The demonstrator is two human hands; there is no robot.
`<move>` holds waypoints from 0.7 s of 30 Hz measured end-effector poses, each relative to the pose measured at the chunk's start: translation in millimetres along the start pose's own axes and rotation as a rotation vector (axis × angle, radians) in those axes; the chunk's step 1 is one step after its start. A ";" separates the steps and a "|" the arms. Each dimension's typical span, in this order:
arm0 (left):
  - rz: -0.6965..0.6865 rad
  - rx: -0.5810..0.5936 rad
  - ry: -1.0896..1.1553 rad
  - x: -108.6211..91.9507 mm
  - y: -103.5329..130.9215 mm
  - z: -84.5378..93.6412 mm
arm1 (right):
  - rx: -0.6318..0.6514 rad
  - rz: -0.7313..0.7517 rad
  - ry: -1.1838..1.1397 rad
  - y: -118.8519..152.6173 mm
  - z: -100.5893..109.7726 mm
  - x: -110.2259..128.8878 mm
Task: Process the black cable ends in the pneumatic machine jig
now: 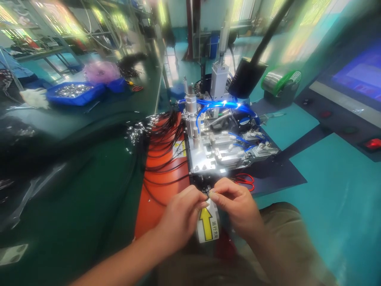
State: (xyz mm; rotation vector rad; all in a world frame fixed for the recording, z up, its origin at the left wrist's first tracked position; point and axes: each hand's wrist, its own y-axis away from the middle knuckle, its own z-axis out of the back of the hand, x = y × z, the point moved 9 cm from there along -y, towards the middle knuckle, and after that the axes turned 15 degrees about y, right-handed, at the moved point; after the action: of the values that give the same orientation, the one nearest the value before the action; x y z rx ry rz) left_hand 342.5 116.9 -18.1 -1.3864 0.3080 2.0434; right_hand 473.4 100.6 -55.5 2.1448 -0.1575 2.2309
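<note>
My left hand [190, 202] is closed in a pinch at the near end of the machine. Facing it, my right hand [230, 198] pinches too, and the fingertips of both almost meet. A small bit of metal shows between them, but its kind is too small to make out. Just below the fingertips is a white label [207, 224] with a yellow arrow. The silver machine fixture [220, 151] with blue air hoses stands right beyond my hands. Black cables [163, 159] lie across the orange panel [157, 190] to the left, their shiny metal ends in a bunch at its far left.
Red-handled scissors or pliers [245, 182] lie right of my right hand. A solder-like wire spool [281, 82] stands behind at the right, near a control panel with a screen [357, 79]. At the left, a blue tray [74, 95] holds many small metal parts. A black lamp-like cylinder [247, 77] hangs above.
</note>
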 end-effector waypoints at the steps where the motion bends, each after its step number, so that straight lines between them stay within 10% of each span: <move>1: 0.004 -0.004 0.011 0.1 0.0 0.5 | -0.008 0.006 -0.012 0.4 -1.0 0.0; 21: -0.067 0.037 -0.054 -8.7 -2.7 3.5 | 0.195 0.045 0.226 -5.0 7.0 17.3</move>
State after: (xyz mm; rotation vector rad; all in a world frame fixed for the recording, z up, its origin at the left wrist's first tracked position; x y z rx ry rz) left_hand 343.6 117.6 -8.5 -1.2994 0.2716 2.0068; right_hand 480.1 104.2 -37.8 1.9697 0.0215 2.5914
